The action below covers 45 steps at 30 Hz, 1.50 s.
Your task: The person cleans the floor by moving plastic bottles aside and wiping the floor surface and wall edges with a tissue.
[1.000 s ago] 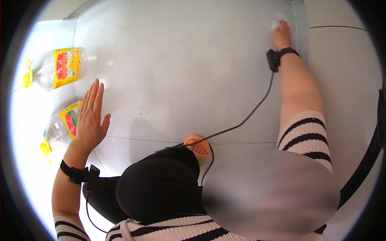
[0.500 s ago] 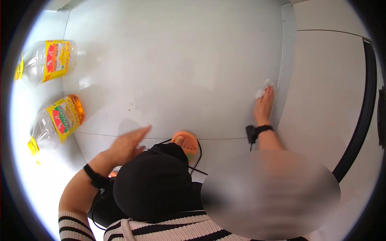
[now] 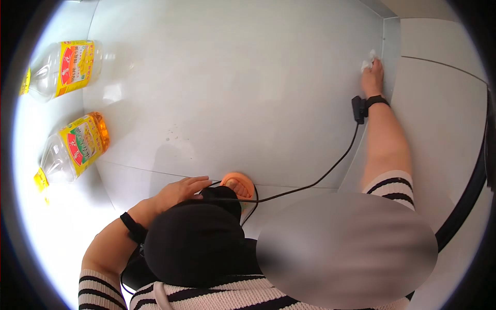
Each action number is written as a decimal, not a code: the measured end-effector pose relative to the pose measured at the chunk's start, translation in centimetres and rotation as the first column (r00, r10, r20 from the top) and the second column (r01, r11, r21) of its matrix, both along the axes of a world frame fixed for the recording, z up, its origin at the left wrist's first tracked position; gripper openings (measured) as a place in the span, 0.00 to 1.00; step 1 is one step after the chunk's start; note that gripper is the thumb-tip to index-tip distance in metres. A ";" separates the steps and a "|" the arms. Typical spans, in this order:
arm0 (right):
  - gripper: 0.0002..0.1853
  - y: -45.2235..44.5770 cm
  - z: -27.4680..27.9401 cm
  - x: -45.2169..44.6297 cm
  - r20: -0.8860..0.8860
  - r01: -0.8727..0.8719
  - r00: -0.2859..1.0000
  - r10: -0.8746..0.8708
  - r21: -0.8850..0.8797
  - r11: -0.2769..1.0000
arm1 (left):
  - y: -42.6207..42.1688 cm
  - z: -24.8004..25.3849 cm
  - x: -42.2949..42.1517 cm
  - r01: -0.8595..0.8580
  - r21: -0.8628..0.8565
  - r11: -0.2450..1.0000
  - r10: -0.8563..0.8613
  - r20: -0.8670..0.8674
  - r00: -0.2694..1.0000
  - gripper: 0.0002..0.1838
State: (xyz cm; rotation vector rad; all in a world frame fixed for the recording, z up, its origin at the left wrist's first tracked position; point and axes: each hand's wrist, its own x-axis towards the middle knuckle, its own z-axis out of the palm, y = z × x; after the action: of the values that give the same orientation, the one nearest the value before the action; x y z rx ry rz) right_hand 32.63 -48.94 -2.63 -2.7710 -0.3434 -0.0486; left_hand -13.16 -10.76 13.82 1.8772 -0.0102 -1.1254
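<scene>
Far along the right side of the grey floor (image 3: 232, 103), my right hand (image 3: 373, 81) presses a crumpled white tissue (image 3: 367, 64) down beside the baseboard. Its fingers are closed around the tissue, which sticks out past the fingertips. My left hand (image 3: 182, 192) lies by my bent knee, over the black trousers (image 3: 196, 243), with its fingers stretched out and nothing in it. Just past those fingertips is my foot in an orange sandal (image 3: 238, 185). Small specks and drops (image 3: 171, 135) dot the floor ahead of my left hand.
Two large oil bottles with yellow labels stand at the left: a nearly empty one (image 3: 77, 67) and one with some amber oil (image 3: 82, 142). A black cable (image 3: 310, 186) runs from my right wristband. Pale cabinet panels (image 3: 439, 113) border the right side.
My right hand has slid forward along the baseboard with the tissue, the arm stretching out. My left hand has shifted slightly right and down, onto the knee area.
</scene>
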 end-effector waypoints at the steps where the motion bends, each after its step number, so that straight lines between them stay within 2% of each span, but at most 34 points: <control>1: 0.23 0.0 -0.3 1.1 0.006 -0.041 0.999 0.041 0.000 0.999 | -0.1 -0.1 0.4 -0.020 -0.027 0.999 0.020 0.000 1.000 0.23; 5: 0.24 -0.1 -1.4 2.0 0.067 0.006 0.998 -0.005 -0.013 1.000 | -1.1 -0.5 2.0 -0.031 -0.025 0.999 0.031 -0.022 0.999 0.22; 8: 0.25 0.1 -0.9 2.2 0.017 0.078 0.997 -0.079 0.042 0.996 | -2.0 -0.6 2.5 -0.084 -0.065 0.994 0.080 -0.066 0.995 0.19; 10: 0.25 0.1 -0.2 2.2 -0.077 0.088 0.993 -0.091 -0.046 0.995 | -2.1 -0.8 1.9 -0.055 -0.108 0.993 0.050 -0.048 0.998 0.17; 14: 0.25 0.5 1.4 1.7 -0.141 0.080 0.986 -0.091 -0.081 0.993 | -1.1 -0.7 1.2 -0.084 -0.095 0.992 0.076 -0.090 0.993 0.16; 16: 0.24 0.6 1.7 1.3 -0.139 0.061 0.987 -0.075 -0.099 0.993 | -0.5 -0.2 1.1 -0.180 -0.066 0.981 0.172 -0.111 0.979 0.16; 19: 0.23 1.0 1.8 1.4 -0.109 0.025 0.993 -0.038 -0.120 0.992 | 0.1 0.3 1.1 -0.212 -0.034 0.977 0.207 -0.119 0.971 0.16; 22: 0.22 1.9 2.7 0.7 -0.112 0.034 0.992 -0.060 -0.218 0.975 | 0.3 0.4 1.6 -0.210 -0.028 0.977 0.205 -0.120 0.971 0.17; 28: 0.21 -0.2 3.2 -7.1 -0.118 0.051 0.990 -0.075 -0.199 0.979 | -0.1 -0.2 1.6 -0.187 -0.105 0.977 0.175 -0.116 0.978 0.17; 30: 0.22 -1.9 2.7 -10.7 -0.129 -0.004 0.991 -0.021 -0.189 0.982 | -0.3 -0.4 1.2 -0.164 -0.133 0.977 0.152 -0.101 0.983 0.17; 33: 0.25 -1.9 2.7 -13.7 -0.170 0.022 0.984 -0.052 -0.172 0.985 | -0.8 -1.0 0.6 -0.163 -0.138 0.977 0.155 -0.065 0.986 0.17; 35: 0.27 -1.9 1.9 -12.2 -0.190 -0.009 0.982 -0.015 -0.126 0.992 | -1.2 -1.1 0.6 -0.175 -0.122 0.977 0.170 -0.047 0.984 0.17; 37: 0.27 -1.3 0.3 -9.2 -0.058 -0.100 0.994 0.098 -0.037 0.994 | -1.6 -1.1 0.7 -0.207 -0.082 0.975 0.204 -0.048 0.978 0.17; 39: 0.28 -1.0 -1.3 -5.3 0.009 -0.088 0.996 0.088 -0.018 0.996 | -2.2 -0.9 1.0 -0.214 -0.058 0.975 0.210 -0.055 0.976 0.17; 41: 0.31 0.4 -1.5 -2.1 0.019 -0.026 0.999 0.026 -0.015 1.000 | -2.6 -0.8 1.7 -0.211 -0.024 0.977 0.210 -0.045 0.977 0.16; 45: 0.32 2.2 -1.2 2.8 -0.020 -0.055 0.998 0.055 -0.022 0.998 | -3.1 -0.7 2.4 -0.189 -0.004 0.982 0.189 -0.026 0.982 0.16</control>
State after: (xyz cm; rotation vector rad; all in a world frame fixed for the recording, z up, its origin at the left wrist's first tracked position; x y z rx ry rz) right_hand 35.42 -46.78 -3.87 -2.7810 -0.4180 -0.0049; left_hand -10.71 -13.82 13.13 1.8157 0.1751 -1.0173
